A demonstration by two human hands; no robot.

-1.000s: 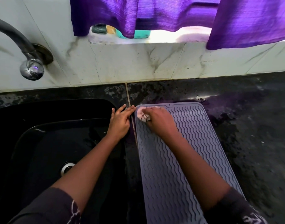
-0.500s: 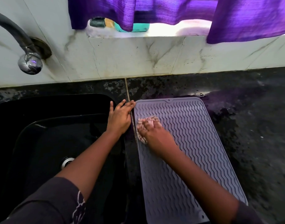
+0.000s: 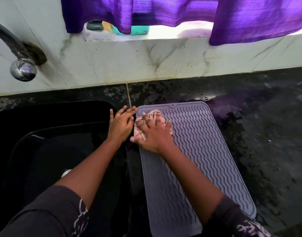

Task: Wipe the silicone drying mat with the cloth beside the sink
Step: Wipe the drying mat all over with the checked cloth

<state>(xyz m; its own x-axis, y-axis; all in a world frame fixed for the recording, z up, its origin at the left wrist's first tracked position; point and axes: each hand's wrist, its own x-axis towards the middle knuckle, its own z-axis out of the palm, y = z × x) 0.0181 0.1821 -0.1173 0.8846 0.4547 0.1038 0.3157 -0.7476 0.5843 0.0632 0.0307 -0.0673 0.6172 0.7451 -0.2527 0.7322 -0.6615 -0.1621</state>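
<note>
A grey silicone drying mat with wavy ridges lies on the black counter right of the sink. A pink patterned cloth sits bunched on the mat's far left corner. My right hand lies flat on the cloth with fingers spread, pressing it onto the mat. My left hand rests with straight fingers on the counter strip between sink and mat, its fingertips at the mat's left edge.
A black sink with a drain fills the left. A metal tap juts from the marble wall. Purple curtains hang over a sill with a teal item. Wet black counter extends right.
My right hand with the cloth slid toward me along the mat's left edge, then back up to the far left corner. My left hand stayed beside the mat.
</note>
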